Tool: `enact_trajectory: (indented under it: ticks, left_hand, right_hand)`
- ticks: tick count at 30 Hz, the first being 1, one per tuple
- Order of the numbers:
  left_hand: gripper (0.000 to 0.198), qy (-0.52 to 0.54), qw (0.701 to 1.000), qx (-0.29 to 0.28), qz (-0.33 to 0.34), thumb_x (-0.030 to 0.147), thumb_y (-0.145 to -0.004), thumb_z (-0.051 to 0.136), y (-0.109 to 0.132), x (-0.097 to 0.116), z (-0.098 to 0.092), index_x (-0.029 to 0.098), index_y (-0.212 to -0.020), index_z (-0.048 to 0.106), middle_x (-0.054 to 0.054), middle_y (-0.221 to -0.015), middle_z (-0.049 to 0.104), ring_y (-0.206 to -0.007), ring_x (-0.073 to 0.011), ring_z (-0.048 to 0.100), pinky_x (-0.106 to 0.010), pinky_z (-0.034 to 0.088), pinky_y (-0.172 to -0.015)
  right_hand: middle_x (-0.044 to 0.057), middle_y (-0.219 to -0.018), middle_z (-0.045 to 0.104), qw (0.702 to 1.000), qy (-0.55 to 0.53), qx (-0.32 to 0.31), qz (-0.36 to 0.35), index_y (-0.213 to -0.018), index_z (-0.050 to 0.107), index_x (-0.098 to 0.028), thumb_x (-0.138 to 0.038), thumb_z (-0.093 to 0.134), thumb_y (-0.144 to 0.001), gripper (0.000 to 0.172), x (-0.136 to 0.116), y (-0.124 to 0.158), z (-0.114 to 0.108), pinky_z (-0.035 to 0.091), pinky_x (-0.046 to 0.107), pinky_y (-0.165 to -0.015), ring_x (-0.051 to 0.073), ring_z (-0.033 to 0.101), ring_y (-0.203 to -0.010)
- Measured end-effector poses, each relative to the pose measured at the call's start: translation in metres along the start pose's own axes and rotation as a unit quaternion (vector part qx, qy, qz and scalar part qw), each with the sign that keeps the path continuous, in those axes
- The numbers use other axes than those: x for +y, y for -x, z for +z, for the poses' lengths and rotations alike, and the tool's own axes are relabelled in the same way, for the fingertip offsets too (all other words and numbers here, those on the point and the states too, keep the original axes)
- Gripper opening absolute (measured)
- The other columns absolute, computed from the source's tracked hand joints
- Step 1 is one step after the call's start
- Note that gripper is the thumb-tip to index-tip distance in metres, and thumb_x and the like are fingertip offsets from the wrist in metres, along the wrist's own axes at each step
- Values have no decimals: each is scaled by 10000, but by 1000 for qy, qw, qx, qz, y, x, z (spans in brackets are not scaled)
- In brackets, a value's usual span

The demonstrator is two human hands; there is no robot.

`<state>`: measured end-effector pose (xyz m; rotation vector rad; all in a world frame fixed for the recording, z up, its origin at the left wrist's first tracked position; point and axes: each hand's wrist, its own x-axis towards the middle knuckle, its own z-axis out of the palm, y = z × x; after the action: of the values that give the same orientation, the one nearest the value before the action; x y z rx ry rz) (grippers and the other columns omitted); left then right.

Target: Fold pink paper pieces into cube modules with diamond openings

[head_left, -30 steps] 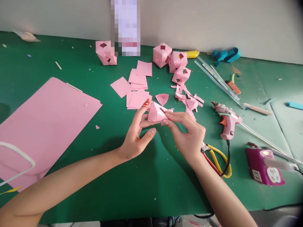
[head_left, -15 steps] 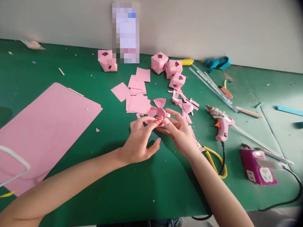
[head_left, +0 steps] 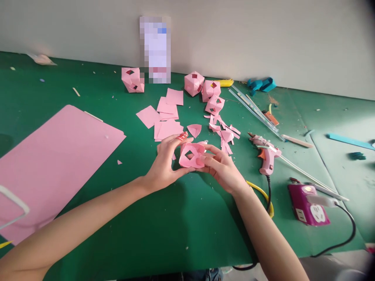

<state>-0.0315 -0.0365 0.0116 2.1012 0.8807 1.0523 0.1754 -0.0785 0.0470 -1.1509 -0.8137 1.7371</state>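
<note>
Between my two hands is a pink folded paper shape [head_left: 183, 160] with a diamond-shaped hole showing toward me. My left hand [head_left: 168, 160] grips its left side, thumb beneath and fingers over the top; something red and white is wrapped around one fingertip. My right hand [head_left: 221, 166] pinches the right edge, with its fingers partly behind the paper. Just beyond lies a small curved pink paper piece [head_left: 194, 130]. Pink paper squares [head_left: 170, 128] are spread behind my left hand, and pink paper scraps [head_left: 227, 136] lie behind my right.
Finished-looking pink paper balls [head_left: 193, 84] stand near the wall. On the right are a pink glue gun [head_left: 268, 154], yellow-handled scissors [head_left: 271, 205] partly behind my arm, and a purple power block [head_left: 307, 203] with a cable. A large pink sheet [head_left: 61, 156] covers the left.
The paper shape has been turned so its diamond hole faces me. My left thumb has come up under it, and its fingers have shifted to the top left. The view has shifted slightly.
</note>
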Motion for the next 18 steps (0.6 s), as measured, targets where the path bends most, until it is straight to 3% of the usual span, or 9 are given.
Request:
enact_trajectory:
  ticks: [5,8,9,11,13,16,18]
  left_hand:
    - [777,-14,1000,8,-7,456,-828,853,6,0,1,271,-1456,434,-148,-1396,650,-1360,-352,579,-526,518,-1077]
    - [831,-36,999,18,17,387,-834,857,10,-3,4,267,-1503,378,-163,-1401,644,-1330,-354,605,-517,547,-1051]
    - [835,-47,998,21,30,349,-841,854,11,-4,5,266,-1513,366,-165,-1401,641,-1319,-351,613,-513,551,-1047]
    - [828,-68,996,18,58,284,-855,837,12,-4,6,259,-1525,351,-165,-1388,642,-1278,-335,632,-499,560,-1029]
    - [819,-81,993,7,81,250,-864,821,12,-3,7,253,-1529,344,-158,-1354,653,-1227,-316,650,-480,570,-1002]
    - [823,-86,992,-3,93,237,-867,815,12,-2,8,250,-1535,335,-146,-1314,665,-1203,-303,656,-464,571,-992]
    - [824,-81,992,-9,95,234,-873,809,12,0,8,250,-1542,328,-145,-1316,664,-1217,-304,652,-460,567,-998]
  right_hand:
    - [1,-892,783,999,52,12,7,-1168,696,-232,-429,794,-851,385,-1,0,-1,658,328,-801,153,752,-812]
    - [23,-949,789,979,153,99,-90,-1171,697,-233,-425,771,-875,361,-3,3,1,646,332,-793,171,752,-866]
    - [33,-996,792,958,199,147,-143,-1167,698,-239,-403,762,-886,332,-5,4,2,640,336,-793,184,754,-908]
    - [45,-1077,790,887,315,219,-256,-1137,706,-252,-332,734,-912,240,-8,8,6,627,358,-814,207,745,-984]
    - [54,-1099,783,795,453,222,-336,-1101,722,-251,-263,690,-940,164,-13,11,9,606,402,-876,233,716,-1033]
    - [95,-1122,762,674,628,160,-354,-1103,743,-214,-201,666,-946,175,-18,13,13,572,457,-935,287,651,-1075]
    - [113,-1100,755,629,690,144,-326,-1112,745,-184,-163,661,-934,197,-18,12,14,568,447,-893,303,626,-1040]
